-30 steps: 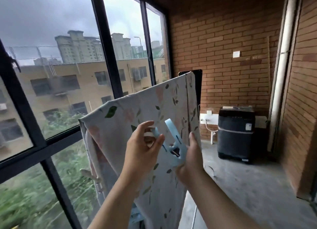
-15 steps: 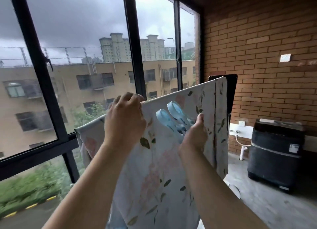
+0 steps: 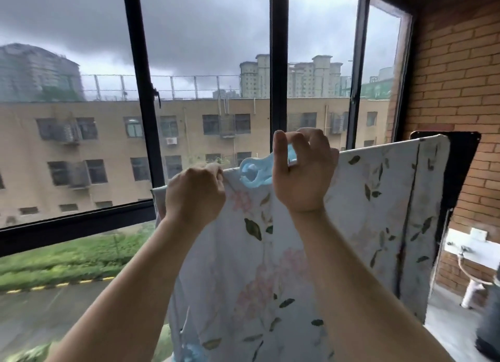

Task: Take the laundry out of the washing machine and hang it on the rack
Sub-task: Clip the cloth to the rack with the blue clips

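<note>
Two hands work the sheet [image 3: 351, 239] draped over the rack's top edge. Left of the peg [image 3: 255, 173], my left hand [image 3: 196, 196] is clenched on the fabric's fold; I'd keep it taut. Right of that, my right hand [image 3: 303, 172] pinches the peg's handles, and I'd seat it squarely. Beyond the sheet are window glass [image 3: 205, 63] and a brick wall [image 3: 457, 72].

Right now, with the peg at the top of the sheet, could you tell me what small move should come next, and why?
Probably release the pale blue plastic clothes peg with the right hand so it closes. It already sits over the top edge of the floral bedsheet, which the left hand holds beside it.
</note>
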